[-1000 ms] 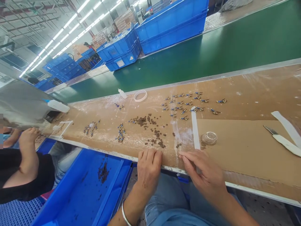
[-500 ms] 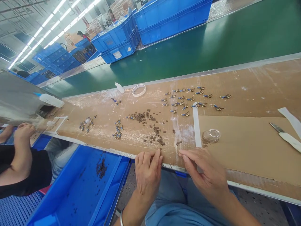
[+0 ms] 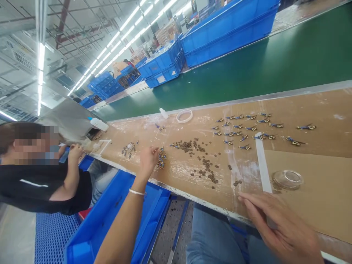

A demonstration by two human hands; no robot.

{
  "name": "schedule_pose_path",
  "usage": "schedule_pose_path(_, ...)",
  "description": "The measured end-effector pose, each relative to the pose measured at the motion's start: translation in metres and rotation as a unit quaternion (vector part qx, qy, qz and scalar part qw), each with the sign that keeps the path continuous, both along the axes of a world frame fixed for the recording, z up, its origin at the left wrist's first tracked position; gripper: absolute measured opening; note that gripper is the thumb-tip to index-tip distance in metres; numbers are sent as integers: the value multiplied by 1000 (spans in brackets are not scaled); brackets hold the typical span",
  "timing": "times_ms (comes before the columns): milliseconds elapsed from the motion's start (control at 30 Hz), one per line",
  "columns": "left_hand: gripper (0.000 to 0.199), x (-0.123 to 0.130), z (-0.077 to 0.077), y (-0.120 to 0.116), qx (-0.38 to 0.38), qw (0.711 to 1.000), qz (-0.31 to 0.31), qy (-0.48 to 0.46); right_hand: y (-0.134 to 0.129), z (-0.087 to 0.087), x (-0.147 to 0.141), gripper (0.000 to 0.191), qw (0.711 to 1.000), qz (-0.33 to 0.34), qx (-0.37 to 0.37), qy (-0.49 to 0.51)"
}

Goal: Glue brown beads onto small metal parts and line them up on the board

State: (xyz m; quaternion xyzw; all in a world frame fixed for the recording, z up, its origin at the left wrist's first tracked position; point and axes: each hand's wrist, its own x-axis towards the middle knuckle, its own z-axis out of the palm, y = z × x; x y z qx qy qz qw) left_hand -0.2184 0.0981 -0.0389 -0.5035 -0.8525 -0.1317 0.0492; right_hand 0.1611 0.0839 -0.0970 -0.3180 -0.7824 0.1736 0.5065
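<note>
My left hand [image 3: 149,160] is stretched out over the board, its bent fingers at the left edge of a small pile of blue and tan figures [image 3: 162,158]; its fingertips are too small to tell whether they grip one. Near the front edge rests my right hand [image 3: 277,220], thumb and forefinger pressed together, and what they hold, if anything, cannot be made out. Small brown discs [image 3: 205,163] lie scattered between the hands. Rows of similar figures [image 3: 238,126] are laid out at the back right.
A clear round dish [image 3: 288,179] is beside a white tape strip [image 3: 263,163]. Farther back are a tape roll [image 3: 184,116] and a small white bottle [image 3: 164,113]. A green belt [image 3: 233,69] runs behind. A person in black [image 3: 41,183] sits at the left by a blue bin [image 3: 110,216].
My left hand has moved from the front edge leftward and forward to the figure pile. The view has turned left, showing more of the seated person. My right hand stays near the edge.
</note>
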Motion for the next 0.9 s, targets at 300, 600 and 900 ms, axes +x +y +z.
schedule_pose_path(300, 21, -15, -4, 28, -89, 992, -49, -74, 4, 3, -2, 16, 999, -3, 37, 14)
schedule_pose_path(600, 8, 13, 7, 37, 50, 980, -45, -187, 3, 3, -3, 15, 999, -5, 35, 19)
schedule_pose_path(900, 37, 135, 21, 12, 117, 822, -78, -551, 2, 3, -8, 19, 998, -13, -5, 64)
